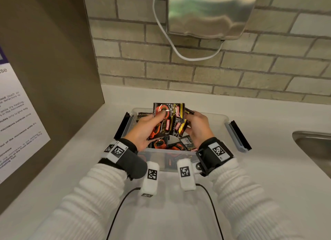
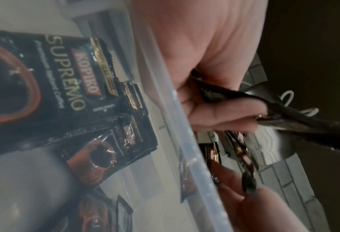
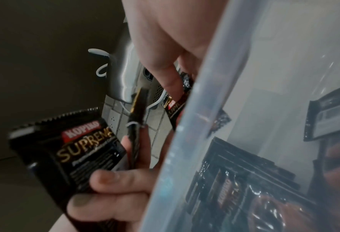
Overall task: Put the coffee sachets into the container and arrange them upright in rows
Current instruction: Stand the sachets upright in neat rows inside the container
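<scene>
Here your left hand (image 1: 143,130) and right hand (image 1: 198,129) both grip glossy black sachets (image 1: 168,119) with orange cups, held upright above the clear container (image 1: 222,130).

"KOPIKO SUPREMO" on a sachet (image 2: 52,75) in the container (image 2: 185,141), same brand on a held sachet (image 3: 70,155), "microwave" on a wall notice (image 1: 18,117)
</scene>
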Motion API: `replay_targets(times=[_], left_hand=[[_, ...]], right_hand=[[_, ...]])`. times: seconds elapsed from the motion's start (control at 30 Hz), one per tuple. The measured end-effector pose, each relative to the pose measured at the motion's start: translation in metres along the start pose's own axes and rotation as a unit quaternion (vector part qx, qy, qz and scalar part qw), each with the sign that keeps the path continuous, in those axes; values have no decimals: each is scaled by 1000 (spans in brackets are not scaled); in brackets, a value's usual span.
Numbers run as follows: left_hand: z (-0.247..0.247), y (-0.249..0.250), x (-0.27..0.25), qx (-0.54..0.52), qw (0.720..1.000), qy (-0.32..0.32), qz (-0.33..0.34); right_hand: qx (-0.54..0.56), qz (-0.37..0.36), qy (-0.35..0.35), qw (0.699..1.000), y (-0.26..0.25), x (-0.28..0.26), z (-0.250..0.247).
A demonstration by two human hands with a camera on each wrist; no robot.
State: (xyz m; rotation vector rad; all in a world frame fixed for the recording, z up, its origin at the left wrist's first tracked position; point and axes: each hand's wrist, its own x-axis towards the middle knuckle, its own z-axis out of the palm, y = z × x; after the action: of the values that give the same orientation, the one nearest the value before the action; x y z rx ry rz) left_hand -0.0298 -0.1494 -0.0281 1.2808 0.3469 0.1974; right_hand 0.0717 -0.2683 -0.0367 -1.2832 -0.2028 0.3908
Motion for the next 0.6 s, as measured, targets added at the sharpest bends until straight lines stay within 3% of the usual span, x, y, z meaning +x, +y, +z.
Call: replay_targets(times=[0.2, 0.3, 0.4, 0.53, 0.6], left_hand=[[-1, 0, 2, 5, 1000, 0, -4], [-2, -2, 4, -30, 998, 50, 22], [-4, -2, 7, -70, 992, 98, 39], [-3, -2, 11, -92, 984, 141, 55], [-5, -3, 15, -95, 980, 166, 60]], right_hand=[[7, -22, 0, 1000, 2, 0, -1], [-34, -26, 68, 997, 7, 7, -2], [-68, -37, 89, 993, 12, 8, -1], [-197, -158, 66, 965, 13, 2, 0], [-257, -181, 26, 949, 12, -3, 4]])
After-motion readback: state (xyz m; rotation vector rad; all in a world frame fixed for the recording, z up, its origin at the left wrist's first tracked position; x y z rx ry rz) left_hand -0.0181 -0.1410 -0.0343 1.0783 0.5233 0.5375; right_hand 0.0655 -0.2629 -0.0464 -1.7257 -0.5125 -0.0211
